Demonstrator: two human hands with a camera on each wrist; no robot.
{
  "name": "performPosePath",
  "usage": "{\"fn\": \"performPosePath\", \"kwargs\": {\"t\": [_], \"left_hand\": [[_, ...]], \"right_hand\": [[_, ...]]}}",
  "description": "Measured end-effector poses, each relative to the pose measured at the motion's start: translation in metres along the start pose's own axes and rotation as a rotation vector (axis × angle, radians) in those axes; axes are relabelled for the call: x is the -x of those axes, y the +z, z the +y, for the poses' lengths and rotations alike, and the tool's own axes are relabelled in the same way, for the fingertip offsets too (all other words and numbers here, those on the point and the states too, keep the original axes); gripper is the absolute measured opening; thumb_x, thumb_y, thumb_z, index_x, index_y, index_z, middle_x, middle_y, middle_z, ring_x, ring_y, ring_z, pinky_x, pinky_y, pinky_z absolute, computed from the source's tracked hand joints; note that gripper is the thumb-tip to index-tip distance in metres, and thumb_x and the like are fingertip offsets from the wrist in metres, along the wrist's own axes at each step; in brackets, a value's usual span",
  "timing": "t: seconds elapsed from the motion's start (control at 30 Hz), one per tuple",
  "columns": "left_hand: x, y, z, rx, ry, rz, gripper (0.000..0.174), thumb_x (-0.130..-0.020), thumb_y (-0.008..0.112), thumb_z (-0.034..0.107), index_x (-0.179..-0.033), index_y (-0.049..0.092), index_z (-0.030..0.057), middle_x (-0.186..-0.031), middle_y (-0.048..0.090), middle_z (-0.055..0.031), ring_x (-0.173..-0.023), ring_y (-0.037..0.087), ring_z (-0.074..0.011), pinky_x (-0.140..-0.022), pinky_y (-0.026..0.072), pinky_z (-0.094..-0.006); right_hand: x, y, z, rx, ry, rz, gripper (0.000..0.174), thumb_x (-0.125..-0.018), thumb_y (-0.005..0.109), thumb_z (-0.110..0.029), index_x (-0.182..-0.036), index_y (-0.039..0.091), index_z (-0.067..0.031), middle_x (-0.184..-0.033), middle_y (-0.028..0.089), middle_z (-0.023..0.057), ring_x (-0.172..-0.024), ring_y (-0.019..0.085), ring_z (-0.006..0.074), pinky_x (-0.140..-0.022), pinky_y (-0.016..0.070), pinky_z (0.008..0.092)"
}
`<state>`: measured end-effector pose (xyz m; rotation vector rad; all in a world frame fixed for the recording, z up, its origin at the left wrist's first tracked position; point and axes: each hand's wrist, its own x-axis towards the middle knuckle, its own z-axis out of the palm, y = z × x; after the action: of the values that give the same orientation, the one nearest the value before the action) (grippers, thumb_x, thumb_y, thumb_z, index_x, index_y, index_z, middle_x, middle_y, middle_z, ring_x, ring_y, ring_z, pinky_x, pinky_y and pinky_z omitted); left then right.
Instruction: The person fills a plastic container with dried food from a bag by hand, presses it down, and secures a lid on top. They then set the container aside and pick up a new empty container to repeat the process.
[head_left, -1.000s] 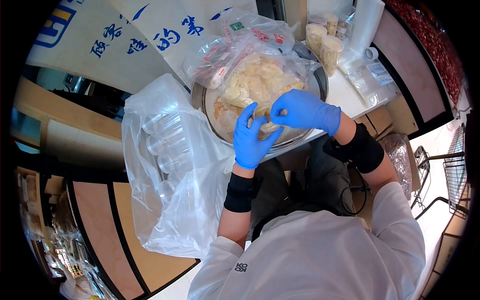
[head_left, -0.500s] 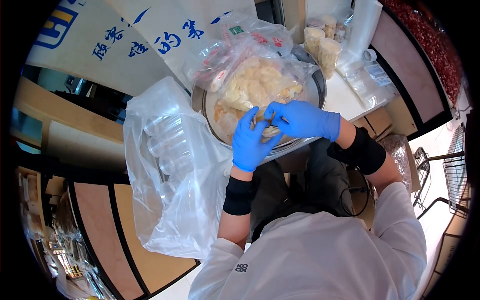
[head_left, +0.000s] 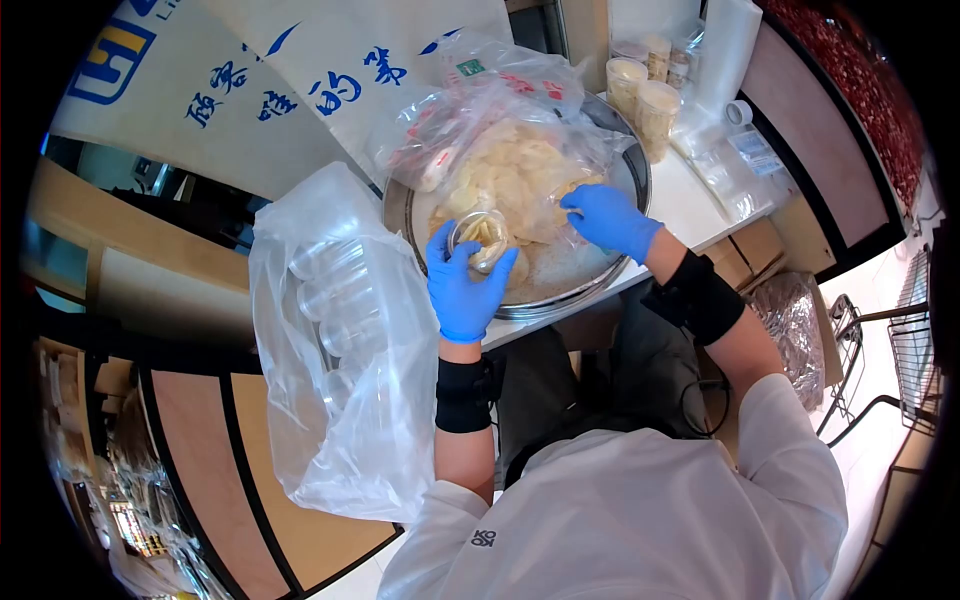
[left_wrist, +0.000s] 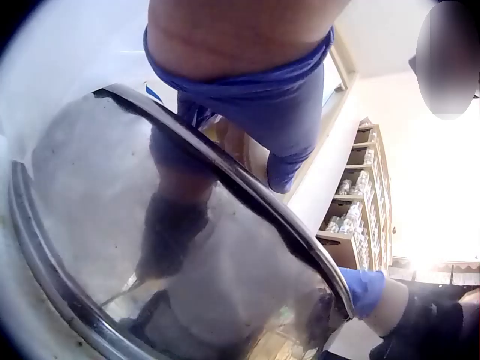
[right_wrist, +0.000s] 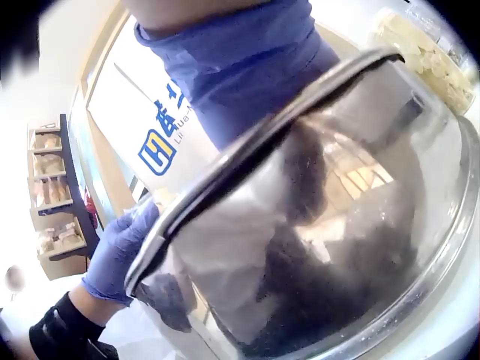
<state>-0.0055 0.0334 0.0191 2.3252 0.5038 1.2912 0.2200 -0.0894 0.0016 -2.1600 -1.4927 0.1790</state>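
In the head view my left hand (head_left: pixel 465 292), in a blue glove, grips a small clear plastic jar (head_left: pixel 462 238) from below and the side. Pale yellowish slices (head_left: pixel 488 232) lie inside it, and its open mouth faces up. My gloved right hand (head_left: pixel 615 222) reaches over the right side of a heap of thin pale dried slices (head_left: pixel 515 165). Its fingertips are bent at the heap's edge; I cannot tell whether they pinch a slice. The heap lies with a clear bag in a round metal pan (head_left: pixel 585 295). In both wrist views the shiny pan wall (right_wrist: pixel 352 225) hides the fingers.
Left of the pan stands a big translucent bag (head_left: pixel 350 430) of empty clear jars (head_left: pixel 345 285). Filled jars (head_left: pixel 657 115), a plastic roll (head_left: pixel 728 55) and flat clear bags (head_left: pixel 740 175) occupy the white table (head_left: pixel 690 225) at right. Behind hangs a lettered white banner (head_left: pixel 290 90).
My hands have parted from near each other over the front of the pan. The left went left with the jar, now plainly visible; the right moved up and right to the heap of slices.
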Motion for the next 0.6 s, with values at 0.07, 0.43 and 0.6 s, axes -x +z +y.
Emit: {"fn": "performPosePath", "kwargs": {"t": [0.07, 0.43, 0.6], "left_hand": [[0.003, 0.002, -0.004, 0.028, 0.024, 0.037, 0.042, -0.065, 0.088, 0.021, -0.092, 0.060, 0.0051, -0.124, 0.048, -0.0171, -0.107, 0.058, -0.0328, -0.090, 0.0496, -0.0400], [0.003, 0.010, 0.013, 0.077, 0.080, -0.040, 0.048, -0.061, 0.088, 0.025, -0.096, 0.058, 0.0098, -0.119, 0.055, -0.0183, -0.105, 0.057, -0.0345, -0.087, 0.0496, -0.0408], [0.005, 0.007, 0.013, 0.064, 0.088, -0.034, 0.050, -0.061, 0.088, 0.022, -0.099, 0.057, 0.0099, -0.120, 0.055, -0.0162, -0.108, 0.058, -0.0320, -0.090, 0.0494, -0.0391]], "right_hand": [[-0.008, 0.003, -0.008, 0.071, 0.003, -0.061, 0.024, -0.083, 0.059, -0.020, -0.103, 0.067, -0.0092, -0.091, 0.066, 0.0152, -0.084, 0.065, 0.0319, -0.076, 0.0514, 0.0422], [-0.016, 0.015, -0.006, 0.264, -0.045, -0.093, 0.028, -0.077, 0.066, -0.022, -0.100, 0.065, -0.0061, -0.101, 0.062, 0.0183, -0.093, 0.062, 0.0338, -0.079, 0.0506, 0.0414], [-0.011, 0.014, 0.003, 0.132, -0.008, 0.116, 0.017, -0.086, 0.055, -0.013, -0.099, 0.064, -0.0074, -0.092, 0.065, 0.0173, -0.086, 0.064, 0.0342, -0.074, 0.0517, 0.0418]]}}
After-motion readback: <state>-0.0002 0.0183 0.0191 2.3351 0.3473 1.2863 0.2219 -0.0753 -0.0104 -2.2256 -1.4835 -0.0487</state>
